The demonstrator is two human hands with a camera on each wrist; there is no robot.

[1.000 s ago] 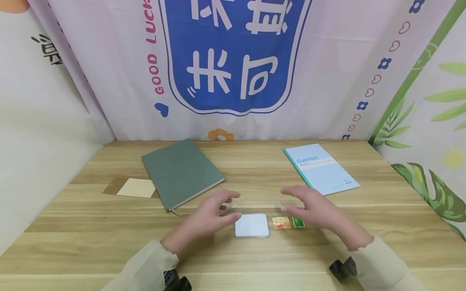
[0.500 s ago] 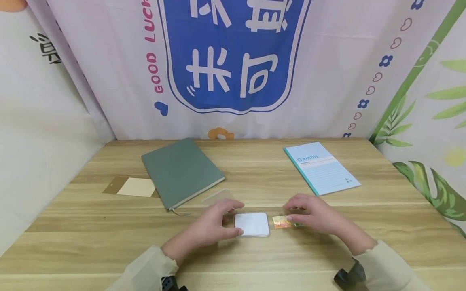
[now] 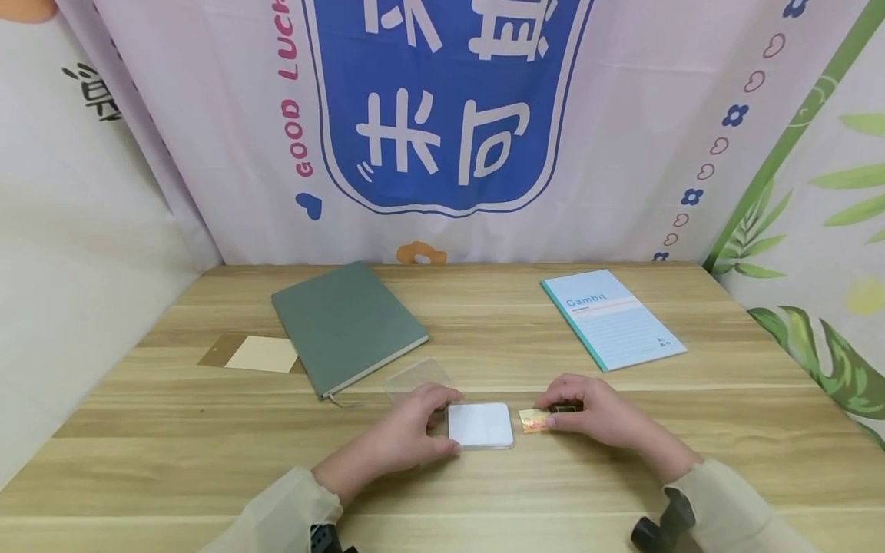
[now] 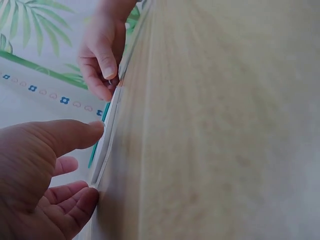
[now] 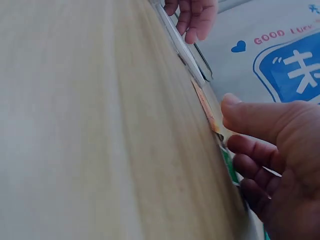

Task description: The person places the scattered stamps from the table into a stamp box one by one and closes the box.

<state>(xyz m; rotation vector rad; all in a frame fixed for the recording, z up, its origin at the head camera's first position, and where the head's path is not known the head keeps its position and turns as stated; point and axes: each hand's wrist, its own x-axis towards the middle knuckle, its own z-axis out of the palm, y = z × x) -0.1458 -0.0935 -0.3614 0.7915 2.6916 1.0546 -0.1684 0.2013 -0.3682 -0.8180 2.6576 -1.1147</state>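
In the head view my left hand (image 3: 416,430) is at the left side of a small clear case with white sheets (image 3: 480,425), thumb at its near corner and forefinger at the far one. The left wrist view shows the case (image 4: 102,150) edge-on between thumb (image 4: 90,134) and fingers. My right hand (image 3: 594,411) is low over the right end of a small orange-and-yellow stamp-like piece (image 3: 532,420). In the right wrist view its thumb and fingers stay apart beside this piece (image 5: 205,107). Partly hidden below the fingers lies a green piece (image 5: 229,162).
A clear plastic lid (image 3: 419,374) lies behind my left hand, near a dark green hardcover notebook (image 3: 349,326). To its left are a brown sheet (image 3: 220,350) and a cream card (image 3: 261,354). A light blue notebook (image 3: 614,319) lies at back right on the wooden table (image 3: 484,507).
My left hand has come down around the case's left side, uncovering the clear lid. My right hand has lowered toward the stamp-like pieces, covering most of the green one.
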